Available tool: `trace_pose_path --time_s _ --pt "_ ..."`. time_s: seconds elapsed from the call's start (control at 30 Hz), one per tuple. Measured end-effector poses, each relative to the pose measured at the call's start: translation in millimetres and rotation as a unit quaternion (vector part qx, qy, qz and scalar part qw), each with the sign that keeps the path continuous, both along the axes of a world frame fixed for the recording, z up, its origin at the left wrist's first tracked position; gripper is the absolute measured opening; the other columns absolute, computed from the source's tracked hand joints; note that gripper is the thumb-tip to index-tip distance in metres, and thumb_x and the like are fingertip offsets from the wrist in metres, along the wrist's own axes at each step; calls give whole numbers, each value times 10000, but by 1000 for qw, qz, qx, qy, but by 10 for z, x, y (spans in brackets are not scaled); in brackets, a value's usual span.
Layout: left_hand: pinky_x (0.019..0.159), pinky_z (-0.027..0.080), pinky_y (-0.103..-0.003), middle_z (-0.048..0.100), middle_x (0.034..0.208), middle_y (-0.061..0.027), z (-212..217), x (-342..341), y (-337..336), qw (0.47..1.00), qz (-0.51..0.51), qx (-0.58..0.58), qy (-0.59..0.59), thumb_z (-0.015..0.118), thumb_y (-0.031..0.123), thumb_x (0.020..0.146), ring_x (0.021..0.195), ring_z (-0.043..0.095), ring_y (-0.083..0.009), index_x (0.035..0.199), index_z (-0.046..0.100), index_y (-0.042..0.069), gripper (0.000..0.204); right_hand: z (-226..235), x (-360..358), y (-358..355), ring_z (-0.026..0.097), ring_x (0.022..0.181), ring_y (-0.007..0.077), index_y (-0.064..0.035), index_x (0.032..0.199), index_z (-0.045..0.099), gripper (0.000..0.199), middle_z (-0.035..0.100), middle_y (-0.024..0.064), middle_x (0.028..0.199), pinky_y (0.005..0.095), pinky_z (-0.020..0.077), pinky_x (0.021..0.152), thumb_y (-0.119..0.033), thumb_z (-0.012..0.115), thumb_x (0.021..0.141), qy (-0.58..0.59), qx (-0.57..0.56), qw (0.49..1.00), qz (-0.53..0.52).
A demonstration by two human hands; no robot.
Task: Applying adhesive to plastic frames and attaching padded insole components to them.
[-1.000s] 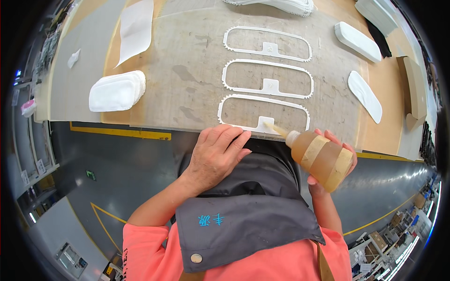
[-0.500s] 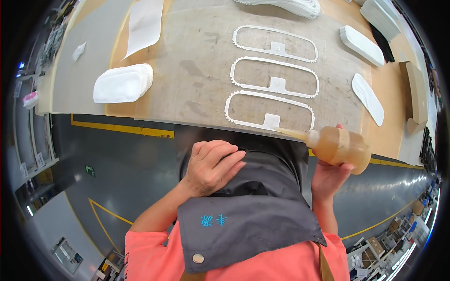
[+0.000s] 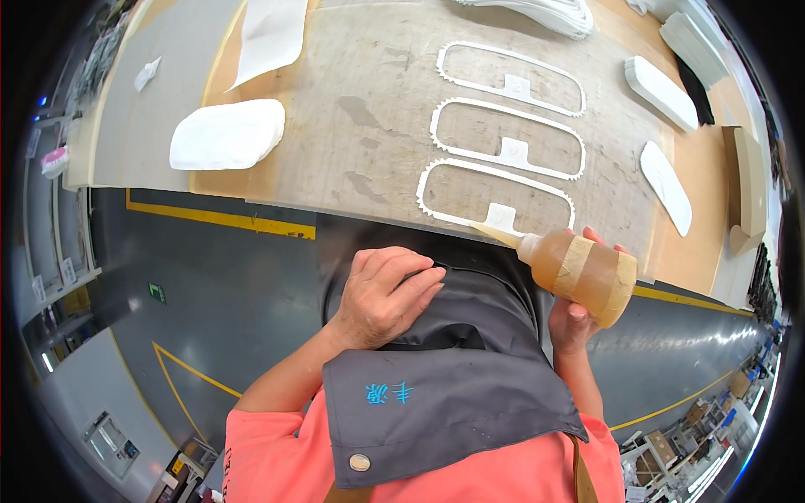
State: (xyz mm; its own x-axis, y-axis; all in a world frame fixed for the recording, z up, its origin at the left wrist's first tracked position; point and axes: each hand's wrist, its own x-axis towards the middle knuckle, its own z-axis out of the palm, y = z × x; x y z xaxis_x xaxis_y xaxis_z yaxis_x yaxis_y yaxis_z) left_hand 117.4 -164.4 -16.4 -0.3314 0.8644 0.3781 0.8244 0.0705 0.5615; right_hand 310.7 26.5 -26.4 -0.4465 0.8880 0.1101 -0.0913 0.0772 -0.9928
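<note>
My right hand (image 3: 572, 325) grips a squeeze bottle (image 3: 587, 277) of amber liquid, wrapped with tape bands, tilted with its tapered nozzle to the left. The nozzle tip lies over the lower edge of the nearest white toothed oval frame (image 3: 501, 216), beside its tab; I cannot tell if it touches. Beyond it lie a middle frame (image 3: 513, 152) and a far frame (image 3: 516, 85), in a column on the table. My left hand (image 3: 386, 293) rests curled in front of my dark apron (image 3: 453, 394), below the table edge, with nothing visible in it.
White pads (image 3: 226, 134) are stacked at left, below a white sheet (image 3: 272, 38). On the right are another pad stack (image 3: 661, 92), a single pad (image 3: 667, 189) and a cardboard piece (image 3: 744, 189). A white pile (image 3: 537, 15) sits at the far edge.
The bottle's nozzle has moved left along the nearest frame's lower edge, from the tab's right side to its left. My left hand stays curled in nearly the same place. The view has shifted slightly.
</note>
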Motion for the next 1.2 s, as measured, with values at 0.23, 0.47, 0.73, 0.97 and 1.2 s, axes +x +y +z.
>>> trace_pose_path --time_s 0.23,0.47,0.73,0.97,1.2 --pt "840 434 -343 657 1045 2 -11 -19 -24 1000 10 4 -10 828 81 759 978 634 -187 1066 728 104 324 -52 -130 -27 540 1300 388 -97 1458 239 1163 526 218 1395 645 490 1062 -666 866 660 13 3 999 30" --pt "826 442 -336 680 1040 -18 -14 -45 -42 1000 20 7 -22 844 56 732 956 651 -196 1039 756 91 322 -50 -299 -80 540 1299 390 -111 1459 242 1177 525 217 1401 640 486 1064 -633 901 635 37 -10 999 39" --pt "813 436 -333 681 1028 -15 -50 -74 -56 999 31 16 -30 848 60 731 943 651 -194 1035 755 89 319 -10 -397 -88 559 1284 402 -125 1465 240 1183 545 229 1396 621 481 1066 -630 906 628 30 -4 997 76" --pt "810 434 -330 678 1031 -12 -74 -98 -70 999 33 16 -38 848 57 728 941 650 -191 1028 756 89 316 -3 -362 -67 589 1252 422 -135 1470 224 1202 548 238 1400 596 488 1052 -660 893 620 27 27 997 62" --pt "812 433 -328 677 1043 -9 -89 -133 -69 999 29 16 -44 849 59 728 950 646 -187 1022 756 93 310 -52 -419 -76 530 1323 430 -157 1518 217 1239 507 205 1452 605 429 1118 -624 923 614 25 12 995 96"
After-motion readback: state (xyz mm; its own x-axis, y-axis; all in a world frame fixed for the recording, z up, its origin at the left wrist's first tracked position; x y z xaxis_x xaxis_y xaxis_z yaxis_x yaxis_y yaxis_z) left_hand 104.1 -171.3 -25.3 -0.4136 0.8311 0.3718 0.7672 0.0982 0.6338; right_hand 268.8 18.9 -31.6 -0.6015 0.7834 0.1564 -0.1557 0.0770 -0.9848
